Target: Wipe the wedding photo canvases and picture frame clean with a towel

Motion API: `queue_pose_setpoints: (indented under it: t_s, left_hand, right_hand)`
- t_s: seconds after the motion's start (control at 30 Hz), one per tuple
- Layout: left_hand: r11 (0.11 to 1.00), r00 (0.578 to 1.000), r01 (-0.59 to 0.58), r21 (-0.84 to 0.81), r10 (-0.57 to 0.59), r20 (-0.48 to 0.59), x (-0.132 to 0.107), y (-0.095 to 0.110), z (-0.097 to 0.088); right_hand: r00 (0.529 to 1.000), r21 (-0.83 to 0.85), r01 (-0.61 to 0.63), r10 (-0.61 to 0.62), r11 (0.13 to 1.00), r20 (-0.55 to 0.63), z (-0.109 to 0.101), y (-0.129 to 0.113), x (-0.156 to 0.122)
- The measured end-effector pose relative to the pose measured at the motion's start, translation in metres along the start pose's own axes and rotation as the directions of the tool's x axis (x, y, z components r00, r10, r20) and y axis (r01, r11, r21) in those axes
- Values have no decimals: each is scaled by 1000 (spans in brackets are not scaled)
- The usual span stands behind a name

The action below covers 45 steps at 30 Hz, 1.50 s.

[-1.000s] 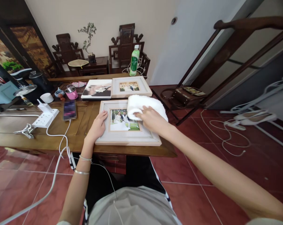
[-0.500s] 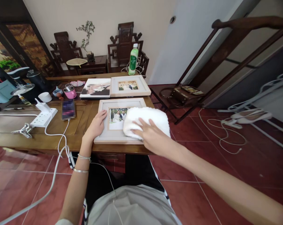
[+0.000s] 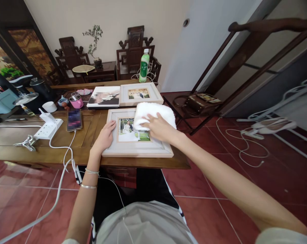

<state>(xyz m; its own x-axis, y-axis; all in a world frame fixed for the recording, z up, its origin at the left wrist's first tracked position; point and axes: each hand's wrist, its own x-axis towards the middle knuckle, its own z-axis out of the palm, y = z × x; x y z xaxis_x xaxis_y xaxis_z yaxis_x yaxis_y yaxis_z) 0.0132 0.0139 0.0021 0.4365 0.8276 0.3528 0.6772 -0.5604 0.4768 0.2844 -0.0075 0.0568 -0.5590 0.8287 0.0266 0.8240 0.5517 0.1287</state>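
A picture frame with a pale border and a photo of people outdoors lies flat near the table's front edge. My left hand grips its left side, fingers over the edge and thumb hidden. On the frame's upper right rests a folded, fluffy white cloth, covering that corner and part of the photo. My right hand presses on the cloth and holds it, fingers slightly apart on top.
Behind lie a second frame and a photo panel, with a green bottle beyond. To the left are a phone, a power strip, cables and a pink cup. A wooden chair stands at right.
My right hand has moved the cloth up the frame, away from me, and slightly left. The frame's lower right corner now shows. My left hand stays at the left edge.
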Motion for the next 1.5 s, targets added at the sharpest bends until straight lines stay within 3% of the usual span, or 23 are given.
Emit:
queue_pose_setpoints:
  t_s: [0.23, 0.33, 0.4, 0.5, 0.63, 0.8, 0.93, 1.1, 1.33, 1.4, 1.5]
  left_hand:
    - [1000, 1000, 7, 30, -7, -15, 0, 1, 3]
    - [1000, 1000, -1, 26, 1, -10, 0, 0, 3]
    - [1000, 1000, -7, 28, 7, 0, 0, -1, 2]
    - [999, 1000, -10, 31, 10, 14, 0, -3, 2]
    - [999, 1000, -13, 35, 12, 11, 0, -5, 3]
    - [998, 1000, -27, 51, 27, 12, 1, -7, 4]
    - [999, 1000, -21, 46, 21, -6, 2, -6, 4]
    - [999, 1000, -7, 47, 8, -26, 2, -3, 4]
    - [995, 1000, 8, 101, -6, -21, 2, 2, 4]
    - [994, 1000, 7, 111, -6, -6, 2, 3, 3]
    - [994, 1000, 5, 112, -6, 13, 2, 2, 2]
  right_hand:
    - [981, 133, 106, -126, 985, 146, -48, -61, -81]
    - [971, 233, 161, -196, 959, 134, -55, -76, -92]
    - [976, 271, 162, -194, 949, 96, -47, -77, -87]
    - [992, 289, 117, -124, 950, 5, -21, -61, -67]
    - [994, 206, -13, 36, 978, -105, 7, -20, -30]
    - [969, 110, -126, 146, 986, -200, 19, 28, 18]
    - [976, 37, -118, 123, 992, -178, 22, 37, 35]
    - [993, -17, 86, -87, 996, -86, 8, 8, 2]
    - [964, 216, 219, -245, 951, 101, -52, -55, -80]
    - [958, 303, 247, -280, 920, 68, -55, -64, -87]
    - [977, 344, 202, -215, 917, 0, -36, -61, -74]
